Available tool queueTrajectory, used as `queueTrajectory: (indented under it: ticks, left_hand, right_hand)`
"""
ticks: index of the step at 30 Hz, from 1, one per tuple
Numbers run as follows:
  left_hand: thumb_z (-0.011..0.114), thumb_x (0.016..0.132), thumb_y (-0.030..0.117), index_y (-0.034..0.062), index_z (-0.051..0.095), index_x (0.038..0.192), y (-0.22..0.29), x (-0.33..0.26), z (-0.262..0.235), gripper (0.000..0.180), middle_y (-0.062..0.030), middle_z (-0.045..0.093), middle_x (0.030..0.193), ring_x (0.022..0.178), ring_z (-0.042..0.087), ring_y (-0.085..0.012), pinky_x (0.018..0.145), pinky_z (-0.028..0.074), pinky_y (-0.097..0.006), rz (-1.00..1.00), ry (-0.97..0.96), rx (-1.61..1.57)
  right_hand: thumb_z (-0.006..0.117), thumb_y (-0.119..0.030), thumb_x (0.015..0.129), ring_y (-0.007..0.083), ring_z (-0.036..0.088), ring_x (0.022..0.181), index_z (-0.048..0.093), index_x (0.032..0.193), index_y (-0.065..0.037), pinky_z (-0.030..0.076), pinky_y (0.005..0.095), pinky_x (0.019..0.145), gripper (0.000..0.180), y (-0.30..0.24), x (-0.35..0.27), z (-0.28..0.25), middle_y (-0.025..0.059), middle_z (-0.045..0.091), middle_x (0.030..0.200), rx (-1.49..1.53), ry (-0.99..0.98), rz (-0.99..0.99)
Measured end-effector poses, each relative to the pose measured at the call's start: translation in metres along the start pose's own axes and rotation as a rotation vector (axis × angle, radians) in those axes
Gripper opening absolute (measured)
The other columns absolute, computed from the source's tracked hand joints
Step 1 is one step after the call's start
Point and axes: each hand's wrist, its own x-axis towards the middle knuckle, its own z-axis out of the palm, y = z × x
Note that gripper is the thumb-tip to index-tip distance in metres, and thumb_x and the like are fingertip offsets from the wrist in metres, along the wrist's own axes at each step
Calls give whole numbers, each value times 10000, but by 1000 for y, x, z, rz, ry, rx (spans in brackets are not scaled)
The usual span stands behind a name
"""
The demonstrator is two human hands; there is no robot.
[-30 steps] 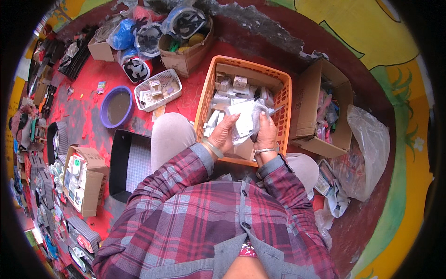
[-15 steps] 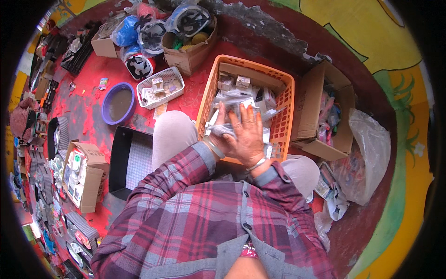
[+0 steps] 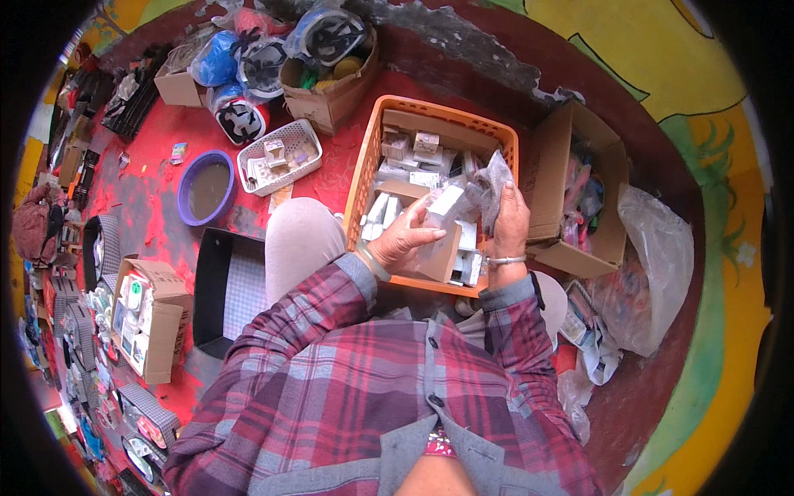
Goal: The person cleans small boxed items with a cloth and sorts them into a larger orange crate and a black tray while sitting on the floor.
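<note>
An orange plastic basket (image 3: 370, 157) full of small white boxes (image 3: 423, 178) stands between my knees. Above its near half, my left hand (image 3: 403, 241) is closed on a small white box (image 3: 447, 201) with clear plastic film about it. My right hand (image 3: 510, 221) is at the basket's right side, its fingers closed on a crumpled grey cloth (image 3: 497, 183). The cloth stands up from the fingers, close to the film. Below the white box, a brown cardboard flap (image 3: 440, 258) slants in the basket. My palms hide part of both grips.
A white basket (image 3: 295, 172) with small items and a purple basin (image 3: 184, 197) of murky water stand ahead on the left. A black box (image 3: 211, 285) lies beside my left knee. At the right are a cardboard carton (image 3: 547, 197) and a clear plastic bag (image 3: 662, 256).
My hands were together over the basket and are now apart. The right has moved right with the grey cloth upright; the left now shows a white box in its fingers.
</note>
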Motion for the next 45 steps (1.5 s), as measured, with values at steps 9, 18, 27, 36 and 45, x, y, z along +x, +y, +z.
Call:
queueTrajectory:
  ticks: [9,18,27,36,45]
  left_hand:
    - [647,678,90,32,451,1159,-39,8,-30,523,-104,471,1176,1078,455,-240,905,374,-315,265,25,1043]
    - [535,645,21,13,336,1283,-19,0,-9,668,-65,424,1251,1167,388,-168,981,307,-288,110,-56,351]
    - [523,846,219,12,452,1168,-7,0,-28,389,-141,564,1086,972,577,-270,876,454,-416,-42,197,-318]
    - [422,892,244,29,518,1090,3,7,-34,308,-105,602,991,885,601,-218,787,489,-347,109,358,-329]
    - [445,880,228,49,535,1073,-7,5,-44,278,-90,606,980,877,596,-206,797,478,-347,13,403,-301]
  right_hand:
    - [523,-217,807,350,449,1130,594,1058,-58,303,449,971,305,21,-33,40,178,547,1120,-1277,-427,-404]
    - [447,-113,854,191,595,859,563,1058,54,476,284,752,288,57,29,-42,116,613,978,-243,-74,392]
    - [489,-271,896,143,452,1061,408,1264,-2,342,248,914,462,43,-1,18,66,488,1188,-325,-333,-2]
    - [555,-194,812,358,415,1157,376,1277,-7,319,354,984,533,52,-25,14,217,448,1226,-1190,-501,-369]
    - [500,-106,810,345,392,1181,422,1224,8,281,408,1007,437,68,-33,20,209,445,1227,-1291,-500,-679]
